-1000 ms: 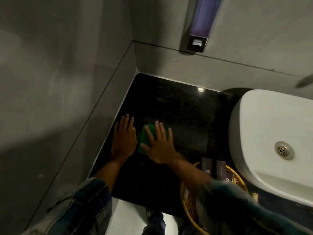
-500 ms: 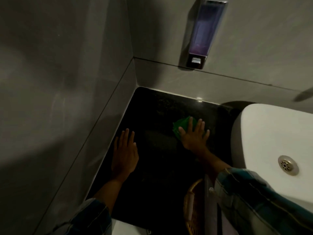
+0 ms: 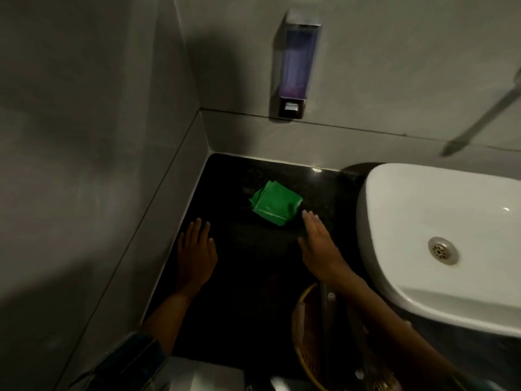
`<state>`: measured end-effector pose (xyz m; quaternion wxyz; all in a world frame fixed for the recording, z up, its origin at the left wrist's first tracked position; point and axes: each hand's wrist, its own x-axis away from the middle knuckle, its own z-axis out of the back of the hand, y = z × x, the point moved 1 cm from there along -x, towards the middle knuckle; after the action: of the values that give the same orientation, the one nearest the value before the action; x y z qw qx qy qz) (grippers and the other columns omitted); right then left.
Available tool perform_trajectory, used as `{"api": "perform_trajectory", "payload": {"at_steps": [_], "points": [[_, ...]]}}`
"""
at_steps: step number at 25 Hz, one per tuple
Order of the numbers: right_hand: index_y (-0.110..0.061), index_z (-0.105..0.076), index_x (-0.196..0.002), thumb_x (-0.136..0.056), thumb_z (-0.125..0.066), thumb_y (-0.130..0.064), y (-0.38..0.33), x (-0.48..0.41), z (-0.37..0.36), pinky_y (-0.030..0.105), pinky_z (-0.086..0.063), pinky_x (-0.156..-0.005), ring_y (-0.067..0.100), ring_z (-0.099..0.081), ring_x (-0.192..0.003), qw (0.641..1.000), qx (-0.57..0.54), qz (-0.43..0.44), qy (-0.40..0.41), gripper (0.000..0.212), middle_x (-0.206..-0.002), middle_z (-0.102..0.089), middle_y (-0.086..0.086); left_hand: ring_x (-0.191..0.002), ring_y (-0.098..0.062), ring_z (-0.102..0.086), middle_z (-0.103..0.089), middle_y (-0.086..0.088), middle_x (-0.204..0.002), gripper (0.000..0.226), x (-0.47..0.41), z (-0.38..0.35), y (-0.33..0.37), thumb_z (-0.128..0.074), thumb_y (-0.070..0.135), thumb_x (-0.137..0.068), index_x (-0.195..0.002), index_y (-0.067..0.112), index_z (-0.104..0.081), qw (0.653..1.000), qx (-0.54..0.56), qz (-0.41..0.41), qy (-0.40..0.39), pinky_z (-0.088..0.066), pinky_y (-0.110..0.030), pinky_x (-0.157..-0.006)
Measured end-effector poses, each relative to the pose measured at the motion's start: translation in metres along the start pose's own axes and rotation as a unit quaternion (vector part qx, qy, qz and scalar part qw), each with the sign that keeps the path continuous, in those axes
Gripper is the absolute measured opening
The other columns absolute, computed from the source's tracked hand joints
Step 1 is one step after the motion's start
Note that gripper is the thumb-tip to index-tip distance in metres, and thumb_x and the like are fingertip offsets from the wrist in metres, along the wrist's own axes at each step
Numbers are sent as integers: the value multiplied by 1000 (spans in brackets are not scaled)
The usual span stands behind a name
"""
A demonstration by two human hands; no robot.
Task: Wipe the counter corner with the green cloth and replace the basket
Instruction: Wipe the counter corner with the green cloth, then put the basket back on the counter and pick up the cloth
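Green cloth (image 3: 275, 205) on counter, just beyond open right hand (image 3: 315, 244), apart from left hand (image 3: 196, 253)

Your counter (image 3: 239, 292) was glossy black speckled stone, your green cloth (image 3: 275, 203) folded matt fabric, basin (image 3: 423, 221) smooth glazed white ceramic, drain (image 3: 443, 250) dull metal, basket (image 3: 306, 342) woven wicker, walls (image 3: 84, 136) matt grey tile.

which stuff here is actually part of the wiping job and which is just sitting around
Part of the job:
- folded green cloth, lying free on the counter
- black polished stone counter
- woven wicker basket at the front edge
- left hand, flat on the counter
- right hand, open beside the cloth

Just there:
- white ceramic basin
- wall-mounted soap dispenser
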<state>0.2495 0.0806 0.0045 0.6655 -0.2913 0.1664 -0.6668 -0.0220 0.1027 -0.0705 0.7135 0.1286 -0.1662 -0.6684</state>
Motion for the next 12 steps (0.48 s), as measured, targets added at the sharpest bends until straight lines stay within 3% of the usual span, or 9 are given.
{"api": "perform_trajectory", "payload": {"at_steps": [2, 4, 6, 7, 9, 12], "points": [[-2, -33, -145, -93, -52, -4, 16, 54, 23, 33, -27, -114, 32, -36, -140, 999, -21, -26, 7, 55, -150, -38, 22, -147, -29, -22, -32, -13, -156, 48, 9, 12, 30, -46, 17, -97, -144, 12, -39, 1000, 14, -10, -13, -19, -48, -120], [-9, -53, -131, -91, -57, -9, 32, 101, 46, 37, -48, -93, 32, -60, -110, 997, 9, -49, 59, 41, -124, -62, 17, -135, -28, -43, -50, -11, -144, 42, 33, 17, 71, -51, 19, -95, -137, 17, -49, 992, 103, -43, -61, -36, -43, -112], [-21, -60, -114, -90, -57, -21, 50, 147, 68, 31, -46, -62, 20, -58, -78, 986, 91, -111, 79, 24, -99, -65, 5, -112, -21, -63, -68, -3, -123, 30, 71, 10, 107, -54, 30, -93, -122, 29, -60, 975, 157, -67, -143, -51, -36, -96], [-22, -59, -111, -90, -56, -25, 61, 167, 76, 29, -41, -57, 18, -55, -72, 976, 126, -161, 76, 21, -95, -62, 2, -102, -18, -66, -71, 2, -114, 28, 90, 5, 121, -53, 37, -91, -118, 35, -60, 969, 150, -78, -179, -54, -34, -89], [-22, -52, -114, -91, -53, -29, 72, 182, 73, 33, -47, -63, 25, -60, -80, 960, 136, -245, 29, 24, -103, -60, 6, -93, -10, -65, -71, 9, -108, 30, 119, -3, 126, -51, 49, -89, -118, 42, -55, 961, 143, -75, -227, -55, -31, -83], [-19, -45, -121, -91, -56, -22, 76, 189, 63, 44, -53, -84, 30, -62, -98, 958, 13, -287, -21, 32, -107, -61, 9, -95, -4, -58, -64, 9, -116, 34, 141, -8, 131, -58, 40, -89, -122, 44, -51, 948, 194, -52, -247, -50, -25, -82]]}}
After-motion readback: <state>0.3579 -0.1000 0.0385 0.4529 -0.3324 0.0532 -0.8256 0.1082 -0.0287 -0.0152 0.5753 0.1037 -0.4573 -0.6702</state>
